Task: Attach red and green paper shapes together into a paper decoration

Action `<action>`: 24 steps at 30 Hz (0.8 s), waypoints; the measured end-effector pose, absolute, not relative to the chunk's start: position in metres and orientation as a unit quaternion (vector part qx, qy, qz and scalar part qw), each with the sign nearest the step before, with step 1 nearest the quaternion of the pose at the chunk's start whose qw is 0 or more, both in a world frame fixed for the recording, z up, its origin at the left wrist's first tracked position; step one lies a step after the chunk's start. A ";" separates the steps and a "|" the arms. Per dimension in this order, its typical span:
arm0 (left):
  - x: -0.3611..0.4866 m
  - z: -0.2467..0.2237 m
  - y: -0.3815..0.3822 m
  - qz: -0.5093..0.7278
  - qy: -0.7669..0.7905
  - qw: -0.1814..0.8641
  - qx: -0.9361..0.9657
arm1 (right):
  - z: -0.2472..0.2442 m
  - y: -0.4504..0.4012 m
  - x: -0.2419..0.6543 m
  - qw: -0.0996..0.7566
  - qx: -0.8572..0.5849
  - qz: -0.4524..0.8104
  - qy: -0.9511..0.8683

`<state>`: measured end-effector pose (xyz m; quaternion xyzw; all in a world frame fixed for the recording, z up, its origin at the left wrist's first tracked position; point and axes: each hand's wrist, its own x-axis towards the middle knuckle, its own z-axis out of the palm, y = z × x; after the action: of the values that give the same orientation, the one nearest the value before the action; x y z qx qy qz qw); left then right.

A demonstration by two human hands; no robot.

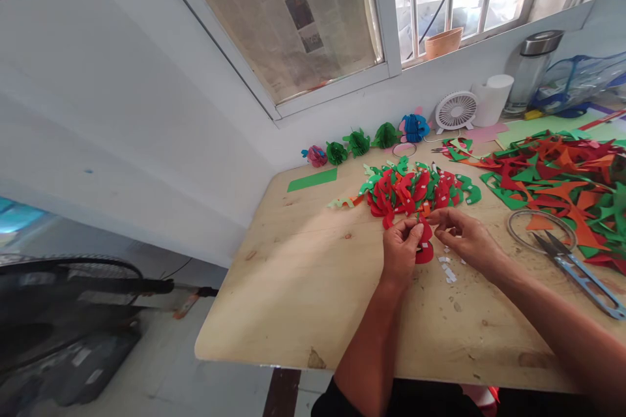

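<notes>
Tabletop (293,287): two hands (402,249) (463,234), five ornaments (386,136).

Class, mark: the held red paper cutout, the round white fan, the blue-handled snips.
Held red paper cutout (424,256): head view, lower lobe.
Round white fan (456,110): head view, front grille.
Blue-handled snips (562,251): head view, base of the blades.

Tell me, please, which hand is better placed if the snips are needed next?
Probably the right hand: the snips lie on its side, while the left hand is farther away and pinches a red cutout.
</notes>
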<state>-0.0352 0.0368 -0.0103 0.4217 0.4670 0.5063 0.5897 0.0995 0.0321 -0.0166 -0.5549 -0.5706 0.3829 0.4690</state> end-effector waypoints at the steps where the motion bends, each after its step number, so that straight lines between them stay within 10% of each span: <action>1: -0.035 -0.011 0.037 0.504 0.466 0.591 0.423 | -0.015 0.032 0.100 0.471 -0.552 0.387 -0.569; 24: -0.035 -0.015 0.037 0.483 0.460 0.592 0.453 | -0.009 0.033 0.100 0.518 -0.536 0.510 -0.430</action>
<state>-0.0350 0.0374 -0.0153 0.4527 0.4597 0.4830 0.5920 0.1003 0.0329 -0.0094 -0.5359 -0.4299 0.5097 0.5179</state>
